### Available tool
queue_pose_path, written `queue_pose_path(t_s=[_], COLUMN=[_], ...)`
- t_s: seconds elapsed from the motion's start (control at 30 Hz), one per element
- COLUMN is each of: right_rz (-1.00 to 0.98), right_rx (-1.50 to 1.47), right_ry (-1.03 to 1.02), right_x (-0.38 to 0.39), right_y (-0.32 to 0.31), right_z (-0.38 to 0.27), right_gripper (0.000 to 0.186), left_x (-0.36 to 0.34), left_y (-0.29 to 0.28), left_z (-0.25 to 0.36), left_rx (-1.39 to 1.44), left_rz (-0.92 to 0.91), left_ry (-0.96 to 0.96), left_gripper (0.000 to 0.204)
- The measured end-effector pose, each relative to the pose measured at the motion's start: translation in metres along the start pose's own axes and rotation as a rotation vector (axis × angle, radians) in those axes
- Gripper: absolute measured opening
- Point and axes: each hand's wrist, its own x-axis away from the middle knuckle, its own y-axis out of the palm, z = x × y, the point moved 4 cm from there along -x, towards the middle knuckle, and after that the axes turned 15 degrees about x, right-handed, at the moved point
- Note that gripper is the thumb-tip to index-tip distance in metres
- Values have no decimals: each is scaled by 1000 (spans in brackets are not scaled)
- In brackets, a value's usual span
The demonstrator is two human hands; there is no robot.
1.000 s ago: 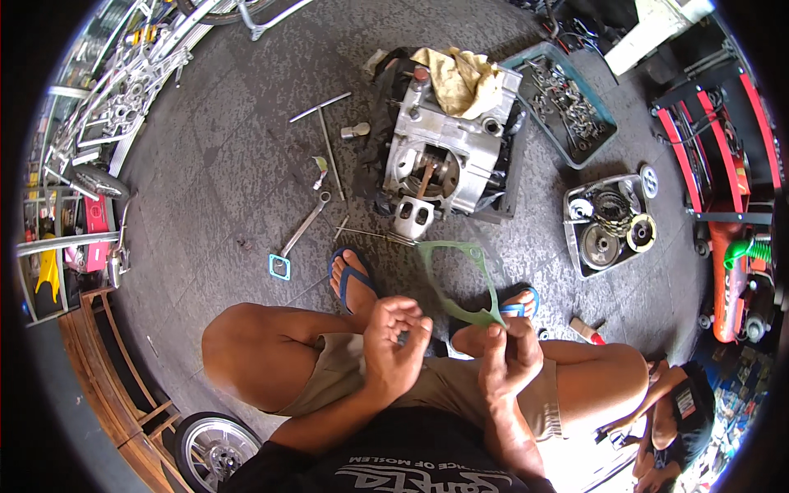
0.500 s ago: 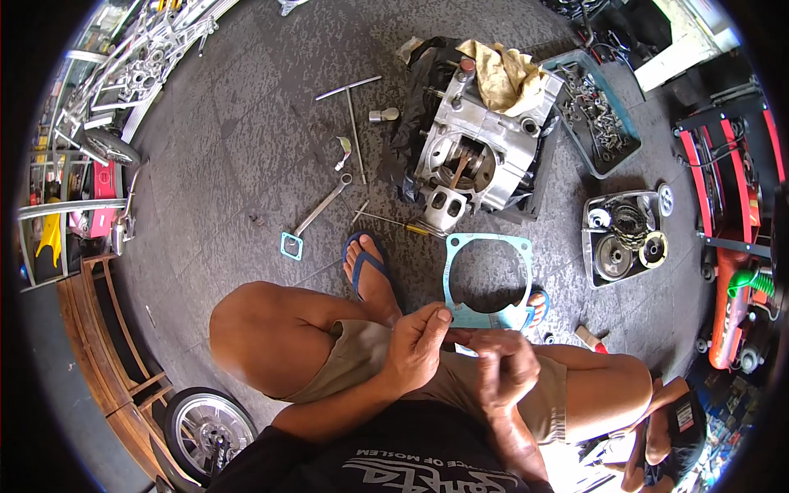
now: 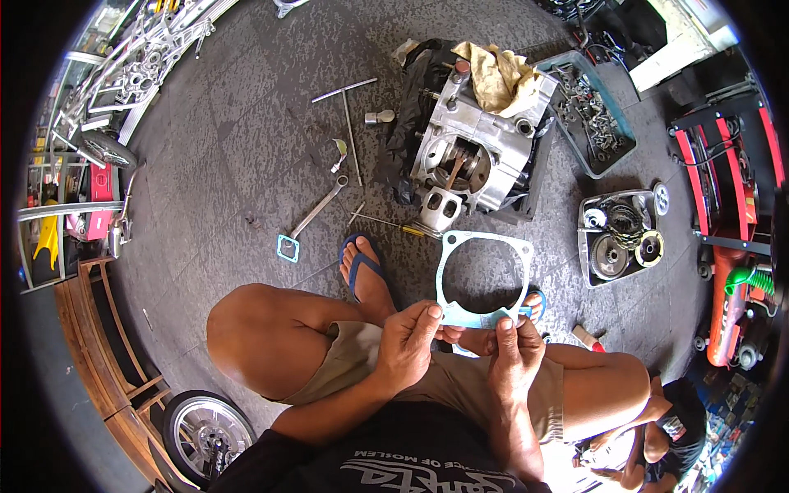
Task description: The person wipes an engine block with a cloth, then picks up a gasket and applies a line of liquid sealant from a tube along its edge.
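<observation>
Between my two hands a thin light-blue gasket [image 3: 483, 319] with a large round opening stands up from my grip. My left hand [image 3: 408, 345] pinches its near left corner between thumb and fingers. At the near right corner my right hand [image 3: 515, 355] pinches it the same way, thumb on top. Beyond the gasket sits a silver engine block [image 3: 485, 135], its bore open. A connecting rod [image 3: 458, 168] runs out of that bore to a piston [image 3: 441, 209] at the near side. A yellow-handled screwdriver [image 3: 411, 230] lies beside the piston.
A small square blue gasket [image 3: 288, 248], a combination wrench [image 3: 320, 205] and a T-handle wrench [image 3: 351, 135] lie on the floor to the left. Right of the engine are a bin of bolts [image 3: 596, 115] and a tray of clutch parts [image 3: 620, 238]. A person [image 3: 678, 423] crouches at lower right.
My right hand has moved to the gasket's near right corner and now pinches it there. The gasket has tilted, showing paler. My left hand has barely shifted.
</observation>
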Motion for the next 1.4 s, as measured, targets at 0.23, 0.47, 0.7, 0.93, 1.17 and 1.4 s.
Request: queue_pose_path(t_s=[0.23,0.47,0.7,0.93,1.17,1.4], right_rz=[53,75,82,68,-1,-183], right_rx=[-47,-74,-25,-38,32,-4], right_ry=[-7,10,5,-17,-55,22], right_x=[0,1,2,6,8,17], right_y=[-2,-4,-6,-5,-7,5], right_z=[-2,2,2,4,1,-3], right_gripper=[22,22,23,25,20,21], left_x=[0,1,2,4,5,12], left_y=[-11,-3,-3,-1,-1,3], left_z=[-1,1,-1,-1,1,-1], left_rx=[114,116,103,-40,-15,-44], left_rz=[57,83,36,77,67,1], left_ry=[61,65,15,-20,-33,-27], left_gripper=[28,21,25,23,19,18])
